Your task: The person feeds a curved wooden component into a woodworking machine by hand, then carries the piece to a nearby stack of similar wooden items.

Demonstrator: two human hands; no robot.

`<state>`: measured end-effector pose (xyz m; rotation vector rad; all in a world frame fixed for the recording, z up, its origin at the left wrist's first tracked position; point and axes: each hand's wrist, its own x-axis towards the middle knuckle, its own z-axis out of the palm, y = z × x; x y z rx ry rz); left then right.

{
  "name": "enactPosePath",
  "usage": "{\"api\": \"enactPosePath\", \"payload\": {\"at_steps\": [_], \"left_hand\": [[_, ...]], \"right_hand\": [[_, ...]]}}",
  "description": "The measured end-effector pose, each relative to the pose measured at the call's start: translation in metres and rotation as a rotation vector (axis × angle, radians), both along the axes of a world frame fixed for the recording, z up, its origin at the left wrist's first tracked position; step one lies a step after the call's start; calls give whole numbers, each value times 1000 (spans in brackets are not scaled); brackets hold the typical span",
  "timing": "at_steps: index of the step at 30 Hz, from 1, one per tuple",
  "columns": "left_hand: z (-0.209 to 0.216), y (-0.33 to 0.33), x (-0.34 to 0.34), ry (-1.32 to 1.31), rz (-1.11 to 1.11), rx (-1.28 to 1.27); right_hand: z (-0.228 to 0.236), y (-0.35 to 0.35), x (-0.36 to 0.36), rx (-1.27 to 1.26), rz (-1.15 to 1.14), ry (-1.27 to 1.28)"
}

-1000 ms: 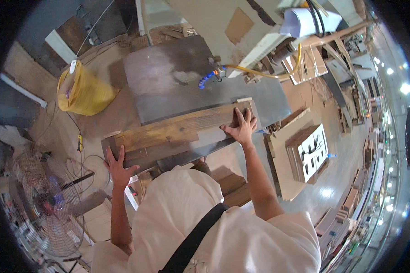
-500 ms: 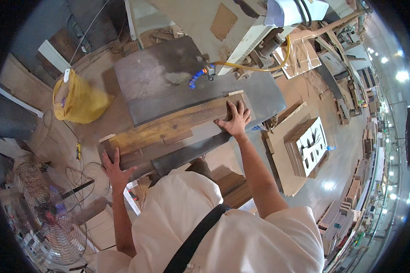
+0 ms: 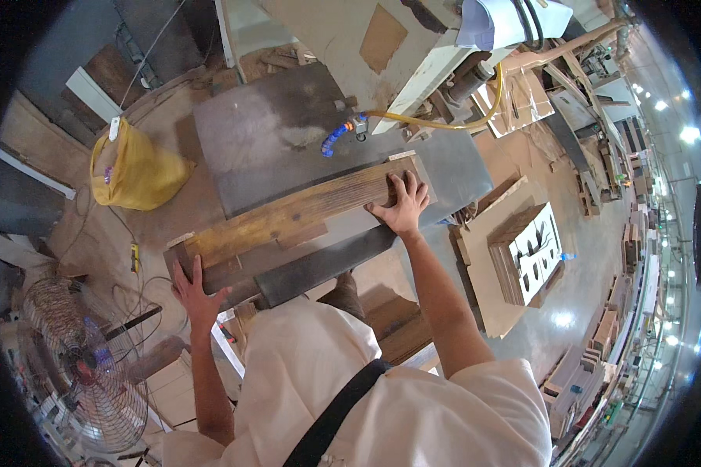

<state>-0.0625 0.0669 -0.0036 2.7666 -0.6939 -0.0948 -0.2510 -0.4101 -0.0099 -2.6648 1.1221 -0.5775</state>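
2 splayed hands (image 3: 199, 302) (image 3: 401, 212) lie apart on a wooden board (image 3: 284, 222) at a grey table (image 3: 273, 117), near a yellow sack (image 3: 140, 173).

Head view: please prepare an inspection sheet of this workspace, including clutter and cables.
Surface: dark grey table with paler patches.
Work things: long brown wooden board, slanting across the view.
Clutter: yellow sack at left; stack of panels with one white face at right.
Hands: left hand at the board's left end, right hand at its right end; both spread.
Cables: loose cable on the floor at left; yellow hose reaching over the table.
Surroundings: wire-caged fan at lower left; bright lights at far right.
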Motion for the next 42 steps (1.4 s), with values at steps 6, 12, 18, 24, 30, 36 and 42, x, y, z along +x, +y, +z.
{"api": "enactPosePath", "payload": {"at_steps": [6,12,18,24,30,36,42], "left_hand": [[0,-7,-10,69,87,1],[0,-11,-9,107,106,-8],[-6,-4,-5,110,116,-3],[-3,-10,-3,141,140,-22],[-7,-10,-4,77,106,-31],[0,-16,1,85,98,-22],[-2,-16,14,57,77,48]], "right_hand": [[1,-20,19,102,73,-24],[0,-27,24,127,80,-26],[8,-23,29,171,76,10],[4,-29,30,184,86,-28],[6,-27,31,98,71,6],[2,-26,36,57,60,12],[-5,-29,41,91,72,-1]]}}
